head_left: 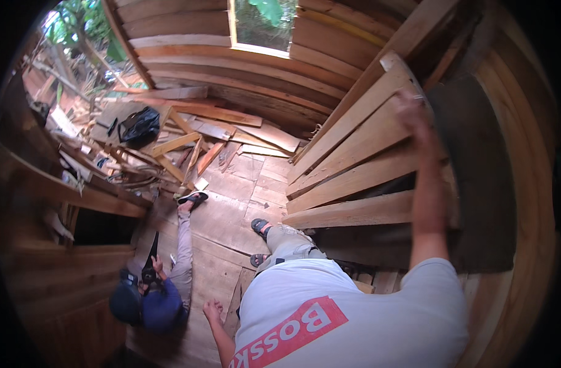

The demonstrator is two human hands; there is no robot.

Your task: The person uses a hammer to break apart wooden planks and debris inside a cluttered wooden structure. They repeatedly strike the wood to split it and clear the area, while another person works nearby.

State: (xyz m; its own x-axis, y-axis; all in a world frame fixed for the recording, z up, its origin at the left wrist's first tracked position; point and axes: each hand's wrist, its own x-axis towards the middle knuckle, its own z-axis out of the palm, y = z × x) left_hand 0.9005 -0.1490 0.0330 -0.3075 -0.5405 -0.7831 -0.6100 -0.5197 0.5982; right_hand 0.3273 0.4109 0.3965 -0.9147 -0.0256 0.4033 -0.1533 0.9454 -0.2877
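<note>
My right hand (411, 110) is raised high against the upper end of several slanted wooden planks (354, 153) that lean on the wall at the right. It is blurred, so its grip cannot be made out. My left hand (213, 310) hangs low beside my hip, fingers loosely apart and holding nothing. My white shirt with a red print fills the lower middle. My feet in sandals (260, 226) stand on the plank floor (231, 202).
Another person in a blue top (161, 306) crouches at the lower left, holding a long dark tool (152, 257). Scrap boards (188, 147) and a black bag (139, 126) lie at the back left. A window opening (262, 24) is in the far wooden wall.
</note>
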